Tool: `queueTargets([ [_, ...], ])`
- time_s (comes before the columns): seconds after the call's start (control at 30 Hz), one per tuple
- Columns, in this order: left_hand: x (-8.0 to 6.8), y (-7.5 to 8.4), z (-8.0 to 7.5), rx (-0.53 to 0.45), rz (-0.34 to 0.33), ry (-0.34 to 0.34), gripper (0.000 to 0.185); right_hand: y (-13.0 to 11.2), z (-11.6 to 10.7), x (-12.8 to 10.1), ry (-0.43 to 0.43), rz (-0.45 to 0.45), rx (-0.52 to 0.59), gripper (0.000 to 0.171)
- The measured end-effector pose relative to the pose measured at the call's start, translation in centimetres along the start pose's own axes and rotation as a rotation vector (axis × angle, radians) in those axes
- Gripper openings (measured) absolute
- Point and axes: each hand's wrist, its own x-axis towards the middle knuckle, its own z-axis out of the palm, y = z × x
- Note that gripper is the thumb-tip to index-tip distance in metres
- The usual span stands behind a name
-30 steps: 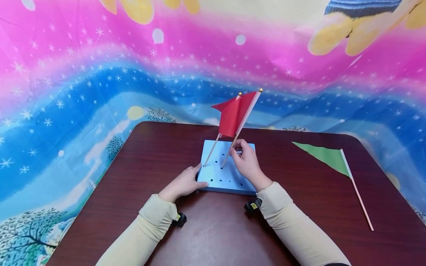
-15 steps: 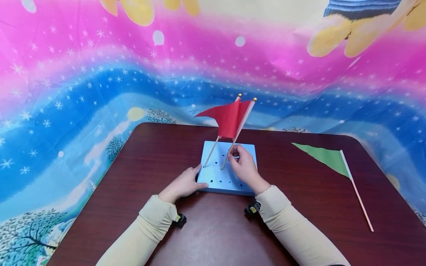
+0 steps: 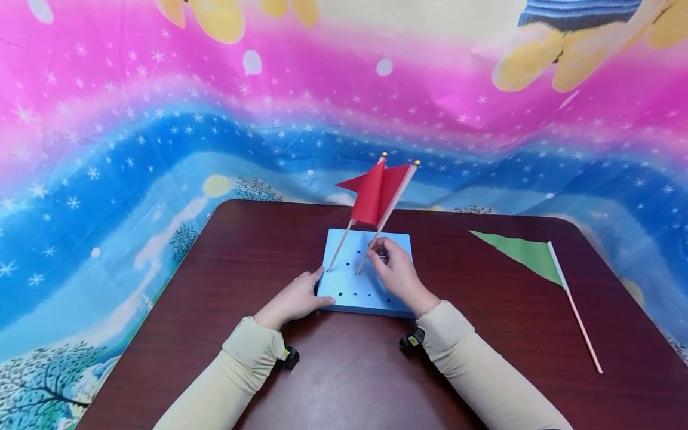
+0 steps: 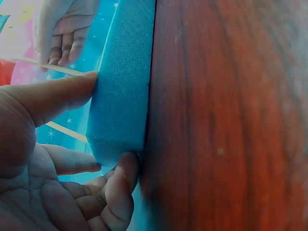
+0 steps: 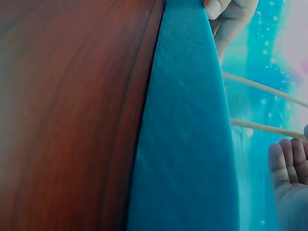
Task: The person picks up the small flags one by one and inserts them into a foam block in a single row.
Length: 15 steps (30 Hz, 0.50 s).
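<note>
One red flag (image 3: 352, 221) stood tilted in the blue block (image 3: 371, 282), no hand around it, and here was the right hand (image 3: 396, 272), its grip pinched low on a second red flag (image 3: 398, 196) whose foot met the block's top, how deep I couldn't tell! The left hand (image 3: 294, 297) had its grip clamped on the block's near left corner; one planted, one seemingly almost there, and the green flag (image 3: 532, 260) lay unplanted on the counter (image 3: 215, 257), well off to the right.
</note>
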Motion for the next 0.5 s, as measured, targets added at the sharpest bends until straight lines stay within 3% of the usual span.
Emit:
queueTargets([
  [0.23, -0.3, -0.1, 0.4, 0.009, 0.012, -0.008, 0.086, 1.3, -1.7, -1.5, -0.057, 0.042, -0.073, 0.027],
  [0.5, -0.1, 0.0, 0.0, -0.007, 0.001, 0.008, 0.086, 1.9, -4.1, -1.1, -0.058, 0.068, -0.128, 0.028],
])
